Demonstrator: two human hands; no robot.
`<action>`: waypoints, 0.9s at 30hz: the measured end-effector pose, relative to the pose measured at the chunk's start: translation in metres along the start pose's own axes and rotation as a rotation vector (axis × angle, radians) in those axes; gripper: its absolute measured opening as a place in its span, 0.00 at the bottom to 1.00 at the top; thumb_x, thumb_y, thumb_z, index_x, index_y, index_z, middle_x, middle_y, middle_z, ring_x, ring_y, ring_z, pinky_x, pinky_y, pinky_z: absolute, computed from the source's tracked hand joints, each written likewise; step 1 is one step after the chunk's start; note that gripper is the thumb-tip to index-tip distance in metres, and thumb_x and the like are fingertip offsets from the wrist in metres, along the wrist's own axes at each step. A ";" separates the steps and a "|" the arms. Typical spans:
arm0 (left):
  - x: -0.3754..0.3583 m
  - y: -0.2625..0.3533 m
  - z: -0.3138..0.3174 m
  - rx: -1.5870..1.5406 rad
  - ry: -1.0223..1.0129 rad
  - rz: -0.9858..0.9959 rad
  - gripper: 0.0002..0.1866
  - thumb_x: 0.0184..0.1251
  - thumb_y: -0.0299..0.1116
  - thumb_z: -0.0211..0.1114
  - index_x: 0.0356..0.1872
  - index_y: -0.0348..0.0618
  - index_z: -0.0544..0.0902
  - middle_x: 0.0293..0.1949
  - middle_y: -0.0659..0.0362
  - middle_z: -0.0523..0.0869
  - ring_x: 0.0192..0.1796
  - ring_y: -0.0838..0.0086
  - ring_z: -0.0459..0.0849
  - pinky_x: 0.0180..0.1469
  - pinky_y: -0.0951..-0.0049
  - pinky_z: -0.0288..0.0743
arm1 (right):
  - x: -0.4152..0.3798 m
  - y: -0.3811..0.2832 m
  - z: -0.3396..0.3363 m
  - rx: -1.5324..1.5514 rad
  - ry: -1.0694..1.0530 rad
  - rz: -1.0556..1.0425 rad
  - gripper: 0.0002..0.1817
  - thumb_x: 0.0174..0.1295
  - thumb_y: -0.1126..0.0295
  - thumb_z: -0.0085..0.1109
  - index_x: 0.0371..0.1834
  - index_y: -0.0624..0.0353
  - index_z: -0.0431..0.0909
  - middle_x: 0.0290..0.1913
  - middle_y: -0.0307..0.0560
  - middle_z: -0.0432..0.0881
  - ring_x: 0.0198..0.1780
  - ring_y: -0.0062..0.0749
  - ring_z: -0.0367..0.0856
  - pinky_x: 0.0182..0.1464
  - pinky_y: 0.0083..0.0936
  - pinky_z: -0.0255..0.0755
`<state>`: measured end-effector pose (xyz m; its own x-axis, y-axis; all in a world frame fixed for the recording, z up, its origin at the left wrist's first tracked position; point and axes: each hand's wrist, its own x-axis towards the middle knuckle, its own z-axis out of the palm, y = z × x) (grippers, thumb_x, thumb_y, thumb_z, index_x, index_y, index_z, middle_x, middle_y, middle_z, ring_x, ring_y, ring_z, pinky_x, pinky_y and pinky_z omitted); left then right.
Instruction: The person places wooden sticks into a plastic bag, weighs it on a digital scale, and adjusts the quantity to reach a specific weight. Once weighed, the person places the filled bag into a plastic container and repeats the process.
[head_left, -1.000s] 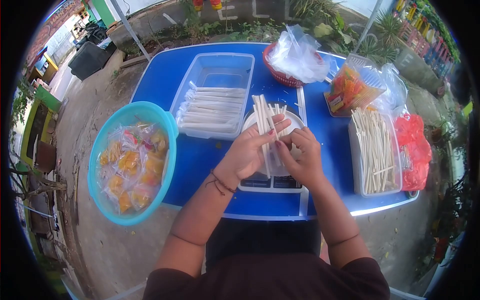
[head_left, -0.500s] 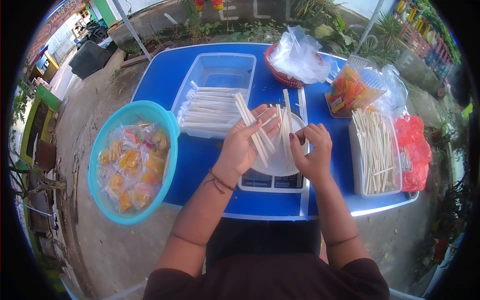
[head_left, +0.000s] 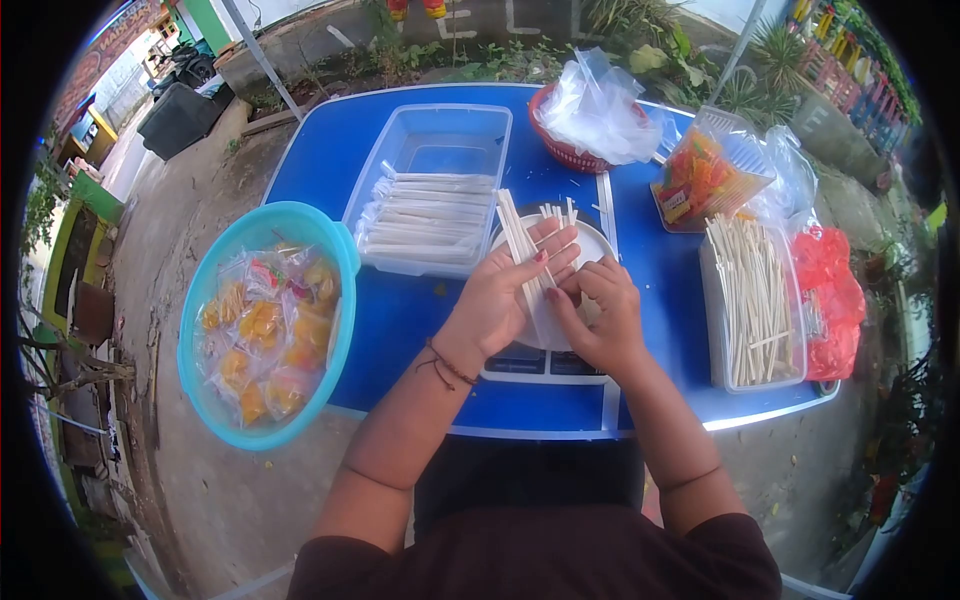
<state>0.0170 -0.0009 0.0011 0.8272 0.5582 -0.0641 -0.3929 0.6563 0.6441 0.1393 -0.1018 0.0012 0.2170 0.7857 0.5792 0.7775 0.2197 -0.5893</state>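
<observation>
The left hand [head_left: 497,297] grip holds sticks [head_left: 516,232] above the scale [head_left: 515,366], long axis slanting, far ends pointing away and leftward; the right hand [head_left: 612,318] nears their lower ends, its grip unclear.

You had a teal basin [head_left: 262,436] of filled bags [head_left: 262,330] left of your fingers [head_left: 563,238], a clear container [head_left: 738,140] ahead and right, a red bag [head_left: 832,300] farther right, plants [head_left: 775,70] well beyond.

basin [head_left: 262,438] left | wrapped sticks [head_left: 425,215] in far-left box [head_left: 450,155] | held sticks [head_left: 517,236] above scale [head_left: 515,367], centre | stick tub [head_left: 712,300] right | bags [head_left: 595,110] in far basket [head_left: 565,152]
</observation>
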 end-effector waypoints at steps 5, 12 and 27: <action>0.000 0.002 -0.003 -0.085 0.002 -0.027 0.23 0.78 0.22 0.45 0.71 0.33 0.58 0.69 0.42 0.69 0.71 0.54 0.70 0.71 0.60 0.71 | -0.001 0.003 -0.001 -0.054 0.050 0.015 0.06 0.50 0.74 0.66 0.21 0.57 0.78 0.24 0.39 0.77 0.30 0.37 0.71 0.36 0.34 0.61; -0.001 0.000 0.000 -0.001 0.000 -0.017 0.23 0.77 0.21 0.45 0.71 0.34 0.59 0.68 0.44 0.70 0.70 0.56 0.71 0.70 0.61 0.72 | 0.000 -0.003 -0.003 -0.084 0.048 0.021 0.06 0.49 0.74 0.65 0.21 0.57 0.77 0.24 0.39 0.77 0.31 0.36 0.72 0.36 0.33 0.60; -0.001 -0.001 -0.001 0.091 0.017 0.017 0.23 0.74 0.19 0.50 0.68 0.35 0.63 0.66 0.46 0.75 0.69 0.61 0.74 0.66 0.65 0.75 | 0.000 0.002 -0.002 -0.030 0.041 0.062 0.05 0.50 0.75 0.64 0.22 0.59 0.77 0.26 0.42 0.78 0.32 0.38 0.73 0.38 0.34 0.61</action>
<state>0.0161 -0.0023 -0.0002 0.8136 0.5778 -0.0648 -0.3680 0.5981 0.7120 0.1422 -0.1025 0.0010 0.2885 0.7731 0.5649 0.7790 0.1535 -0.6079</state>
